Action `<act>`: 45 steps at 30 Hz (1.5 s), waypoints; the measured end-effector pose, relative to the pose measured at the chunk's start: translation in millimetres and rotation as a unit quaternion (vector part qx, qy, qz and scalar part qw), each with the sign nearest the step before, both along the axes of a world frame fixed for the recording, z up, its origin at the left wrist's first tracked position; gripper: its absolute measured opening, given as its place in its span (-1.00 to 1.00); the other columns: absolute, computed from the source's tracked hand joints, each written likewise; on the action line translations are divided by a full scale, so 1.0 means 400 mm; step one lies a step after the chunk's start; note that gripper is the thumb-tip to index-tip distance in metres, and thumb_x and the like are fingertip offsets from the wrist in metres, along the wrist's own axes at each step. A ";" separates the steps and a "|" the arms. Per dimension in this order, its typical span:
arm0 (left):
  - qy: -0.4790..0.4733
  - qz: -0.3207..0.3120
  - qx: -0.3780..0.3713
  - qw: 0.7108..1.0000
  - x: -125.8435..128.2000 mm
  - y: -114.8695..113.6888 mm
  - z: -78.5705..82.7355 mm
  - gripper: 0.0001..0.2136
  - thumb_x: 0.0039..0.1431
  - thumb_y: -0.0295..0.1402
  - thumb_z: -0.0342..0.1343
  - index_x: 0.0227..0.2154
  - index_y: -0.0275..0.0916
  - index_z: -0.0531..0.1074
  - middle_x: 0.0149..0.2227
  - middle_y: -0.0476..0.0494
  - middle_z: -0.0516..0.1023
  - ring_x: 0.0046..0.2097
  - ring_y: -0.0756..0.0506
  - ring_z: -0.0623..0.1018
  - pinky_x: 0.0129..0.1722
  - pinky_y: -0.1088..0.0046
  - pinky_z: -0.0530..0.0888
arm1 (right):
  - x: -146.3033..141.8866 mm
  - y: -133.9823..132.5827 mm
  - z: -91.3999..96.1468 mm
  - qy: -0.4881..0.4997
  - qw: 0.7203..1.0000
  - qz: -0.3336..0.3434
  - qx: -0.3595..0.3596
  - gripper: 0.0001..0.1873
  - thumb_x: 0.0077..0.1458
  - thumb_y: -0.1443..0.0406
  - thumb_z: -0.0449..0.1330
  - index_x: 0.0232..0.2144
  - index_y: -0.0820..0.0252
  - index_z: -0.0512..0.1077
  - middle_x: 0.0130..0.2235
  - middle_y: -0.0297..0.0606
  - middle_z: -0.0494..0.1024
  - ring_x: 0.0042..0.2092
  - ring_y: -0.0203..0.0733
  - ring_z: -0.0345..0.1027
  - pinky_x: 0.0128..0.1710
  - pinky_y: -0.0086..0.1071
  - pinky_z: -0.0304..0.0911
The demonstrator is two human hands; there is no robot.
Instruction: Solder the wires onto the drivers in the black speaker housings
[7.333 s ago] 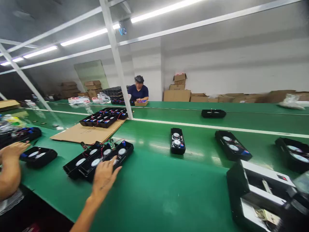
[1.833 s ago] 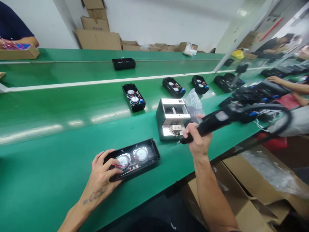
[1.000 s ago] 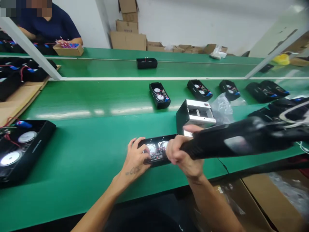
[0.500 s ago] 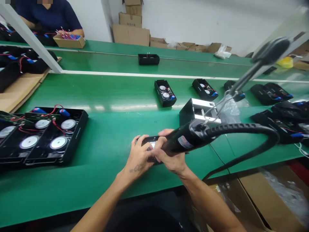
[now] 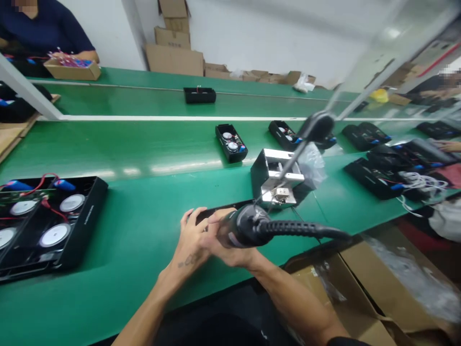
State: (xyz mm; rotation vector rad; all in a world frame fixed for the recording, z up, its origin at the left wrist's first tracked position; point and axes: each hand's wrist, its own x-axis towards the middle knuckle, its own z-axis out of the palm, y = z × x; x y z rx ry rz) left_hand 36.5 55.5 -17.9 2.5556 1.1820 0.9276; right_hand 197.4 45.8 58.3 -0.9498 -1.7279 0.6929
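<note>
My right hand (image 5: 236, 257) is wrapped round a black electric screwdriver (image 5: 237, 228), tilted with its cable end to the right. The screwdriver's tip is hidden behind my fingers. My left hand (image 5: 190, 242) grips the near left side of a black speaker housing (image 5: 228, 207) on the green bench, its fingers curled over the edge. Both hands touch each other above the housing and cover most of it. Just beyond them stands a black and silver box (image 5: 257, 175) with a metal front.
Open speaker housings (image 5: 95, 206) with white round drivers, red wires and blue cells lie at left. More housings (image 5: 232, 144) sit farther back and right. A hanging rod (image 5: 297, 156) crosses in front of the silver box. Cardboard boxes (image 5: 374, 283) stand below the bench's right edge.
The view has turned right, so the bench items appear farther left. The screwdriver's cable end has swung down and towards me. Both hands stay at the housing.
</note>
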 end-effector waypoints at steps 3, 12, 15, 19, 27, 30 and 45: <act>0.008 -0.019 0.003 1.000 -0.023 0.003 -0.003 -0.93 0.15 -0.35 0.30 -0.31 -0.03 0.62 -0.17 -0.08 0.62 0.30 -0.39 0.34 0.30 -0.22 0.20 | 0.049 0.001 0.024 0.148 0.987 0.065 -0.006 -0.51 0.15 0.02 0.35 0.03 -0.01 0.34 -0.44 -0.46 0.47 -0.51 -0.26 0.34 -0.50 -0.33 0.35; 0.037 -0.029 0.079 0.996 -0.124 -0.026 0.040 -0.75 0.24 -0.32 0.30 -0.03 -0.10 0.51 0.17 -0.27 0.47 0.37 -0.41 0.31 0.28 -0.30 0.32 | 0.381 0.150 0.089 0.241 0.914 -0.308 0.106 -0.67 0.12 0.23 0.39 -0.13 0.10 0.37 -0.59 -0.61 0.40 -0.61 -0.35 0.28 -0.50 -0.38 0.29; 0.052 -0.044 0.080 0.994 -0.065 -0.042 0.077 -0.68 0.28 -0.28 0.27 0.06 -0.16 0.44 0.08 -0.24 0.55 0.26 -0.32 0.44 0.27 -0.13 0.39 | 0.398 0.172 0.065 0.231 0.926 -0.287 0.078 -0.70 0.11 0.21 0.40 -0.20 0.11 0.37 -0.62 -0.62 0.37 -0.64 -0.37 0.24 -0.56 -0.40 0.23; 0.110 -0.023 0.068 0.991 0.034 -0.053 0.089 -0.67 0.31 -0.20 0.24 0.02 -0.28 0.44 -0.08 -0.22 0.61 -0.03 -0.23 0.58 0.10 0.05 0.49 | 0.364 0.126 0.062 0.185 0.957 -0.221 -0.018 -0.69 0.11 0.22 0.41 -0.15 0.14 0.43 -0.61 -0.60 0.37 -0.64 -0.38 0.23 -0.59 -0.42 0.20; 0.180 0.002 0.097 0.979 0.082 -0.047 0.046 -0.83 0.42 -0.26 0.10 -0.12 -0.21 0.53 -0.37 -0.06 0.61 -0.29 -0.16 0.55 -0.05 0.13 0.37 | 0.360 0.093 0.097 0.262 0.929 -0.250 0.074 -0.63 0.16 0.27 0.35 -0.01 0.09 0.37 -0.61 -0.62 0.35 -0.63 -0.37 0.23 -0.55 -0.40 0.25; 0.163 -0.003 0.116 0.980 0.079 -0.048 0.037 -0.84 0.43 -0.29 0.09 -0.19 -0.21 0.54 -0.41 -0.04 0.60 -0.35 -0.13 0.51 -0.08 0.18 0.34 | 0.375 0.140 0.086 0.263 0.911 -0.295 0.115 -0.67 0.13 0.25 0.36 -0.09 0.10 0.38 -0.60 -0.61 0.36 -0.63 -0.37 0.23 -0.57 -0.40 0.23; 0.179 -0.001 0.067 0.982 0.092 -0.048 0.046 -0.73 0.45 -0.23 0.04 -0.35 -0.20 0.50 -0.40 -0.05 0.51 -0.33 -0.13 0.46 -0.13 0.21 0.32 | 0.264 0.026 0.104 0.322 0.944 -0.075 -0.002 -0.74 0.24 0.27 0.26 -0.05 -0.02 0.33 -0.61 -0.64 0.26 -0.66 -0.41 0.09 -0.63 -0.47 0.18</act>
